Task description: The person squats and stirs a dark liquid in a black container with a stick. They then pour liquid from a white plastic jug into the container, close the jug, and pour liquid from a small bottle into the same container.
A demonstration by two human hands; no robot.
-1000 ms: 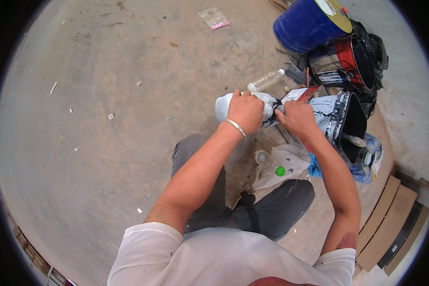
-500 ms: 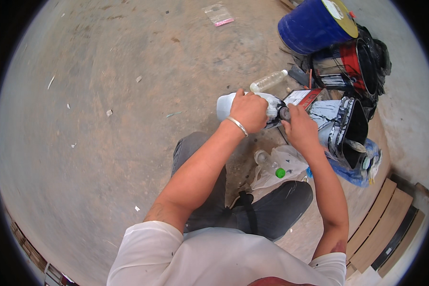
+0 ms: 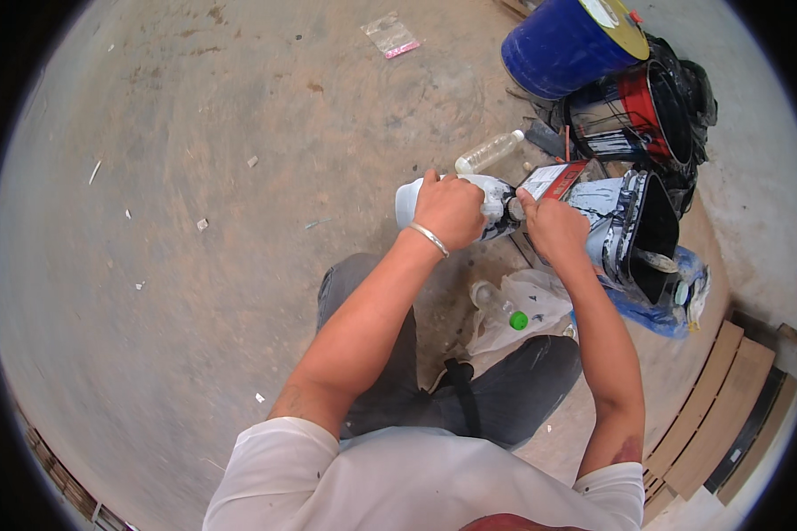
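Note:
A white plastic jug (image 3: 406, 204) smeared with black paint lies sideways under my hands, its neck toward the right. My left hand (image 3: 450, 212), with a silver bangle at the wrist, is closed over the jug's body near the handle. At the neck end is a greyish cap (image 3: 515, 210). My right hand (image 3: 558, 232) is closed at this cap, thumb on its far side; the other fingertips are partly hidden. Just beyond the jug lies a clear plastic bottle (image 3: 490, 152). A red-and-white box (image 3: 553, 181) is beside my right hand.
At right stand a paint-streaked square bucket (image 3: 598, 202), a black-stained can with a red band (image 3: 633, 111) and a blue drum (image 3: 553, 53). A green-capped bottle (image 3: 496, 303) rests on a white plastic bag (image 3: 540, 296) near my knee. Wooden boards (image 3: 726, 407) lie at lower right.
My right thumb now reaches farther over the cap, and the fingers have turned around it. My left hand keeps its grip on the jug. The whole view has shifted slightly.

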